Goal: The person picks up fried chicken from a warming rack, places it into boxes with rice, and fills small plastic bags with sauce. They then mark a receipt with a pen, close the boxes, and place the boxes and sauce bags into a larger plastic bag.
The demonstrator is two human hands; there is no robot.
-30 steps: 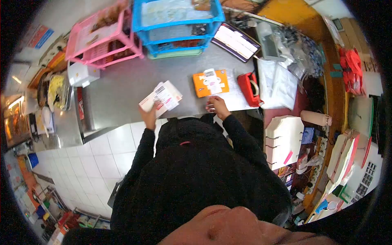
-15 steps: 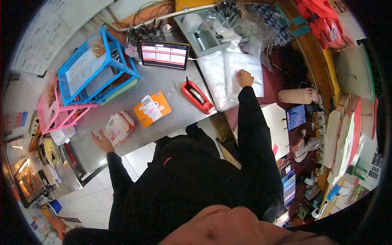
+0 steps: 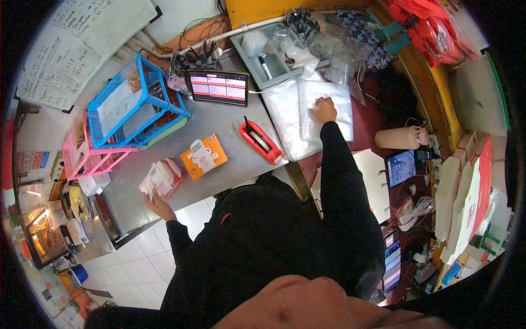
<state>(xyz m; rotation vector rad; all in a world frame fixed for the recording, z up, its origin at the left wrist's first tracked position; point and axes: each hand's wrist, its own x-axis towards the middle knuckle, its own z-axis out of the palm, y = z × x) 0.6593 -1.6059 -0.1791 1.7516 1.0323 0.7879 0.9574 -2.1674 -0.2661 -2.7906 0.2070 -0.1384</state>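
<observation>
My left hand is open, fingers apart, at the near edge of a white and red paper food package on the metal table. Right beside the package lies an orange box with a white printed label on top. My right hand rests on a stack of clear plastic bags, its fingers curled down and pinching at the top bag. A red tape dispenser stands between the orange box and the bags.
A tablet stands at the back of the metal table, near blue and pink baskets on the left. Behind the bags is a grey divided tray. A pink bottle lies to the right.
My left hand has moved right, up to the paper package. My right hand has shifted slightly left and down over the bags, fingers curling more. The view has tilted a little.
</observation>
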